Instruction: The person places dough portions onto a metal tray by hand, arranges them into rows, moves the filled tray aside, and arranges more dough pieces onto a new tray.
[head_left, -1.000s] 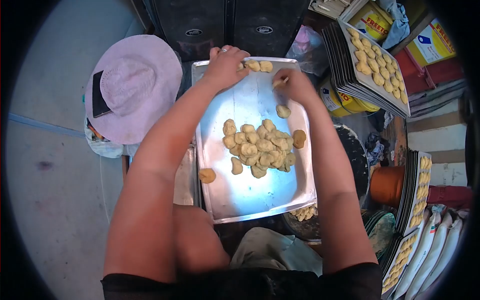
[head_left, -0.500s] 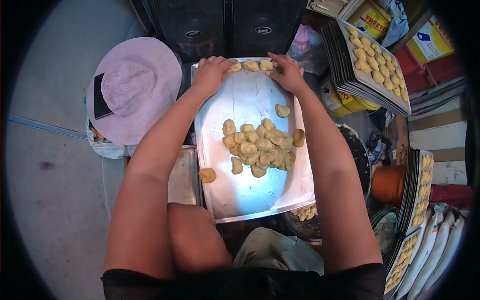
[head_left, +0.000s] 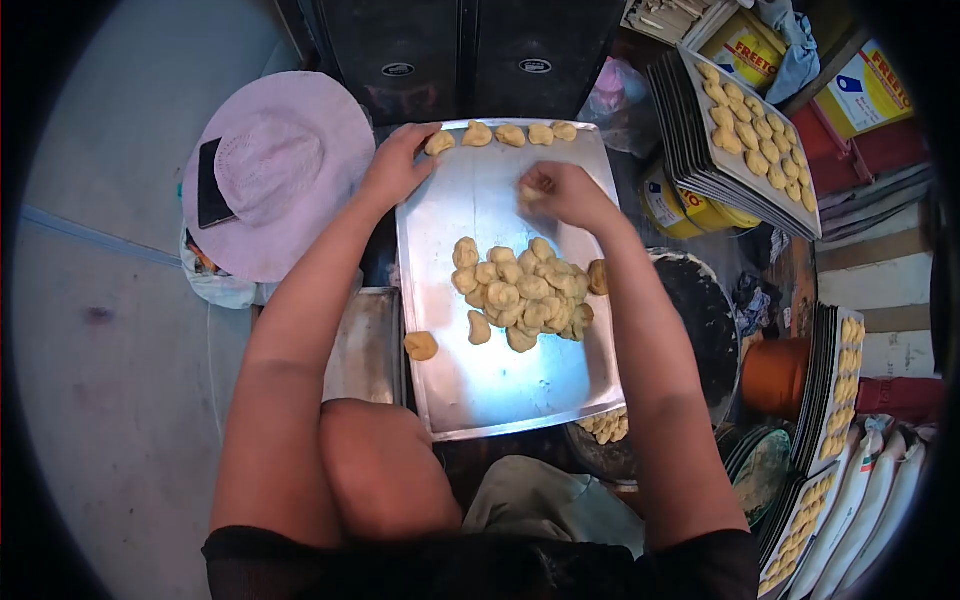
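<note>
A metal tray point(head_left: 470, 390) lies in front of me with a heap of dough pieces point(head_left: 525, 295) at its middle. Several dough pieces point(head_left: 509, 135) form a row along its far edge. My left hand point(head_left: 402, 165) is at the far left corner, fingers apart, its fingertips beside the leftmost piece point(head_left: 439, 143) of the row. Over the tray, between row and heap, my right hand point(head_left: 560, 193) is closed on a small dough piece point(head_left: 530, 193), blurred by motion. One browner piece point(head_left: 421, 346) sits at the left edge, another point(head_left: 597, 277) at the right edge.
A pink hat point(head_left: 270, 170) with a dark phone point(head_left: 212, 185) lies at the left. Stacked trays of dough point(head_left: 755, 130) stand at the upper right, above a yellow bucket point(head_left: 680, 200). More filled trays point(head_left: 845, 385) are at the lower right. Black cabinets point(head_left: 460, 60) rise behind the tray.
The row at the far edge now shows more pieces. My right hand has left the far right corner and come back toward the heap, and the single piece above the heap is gone from its spot.
</note>
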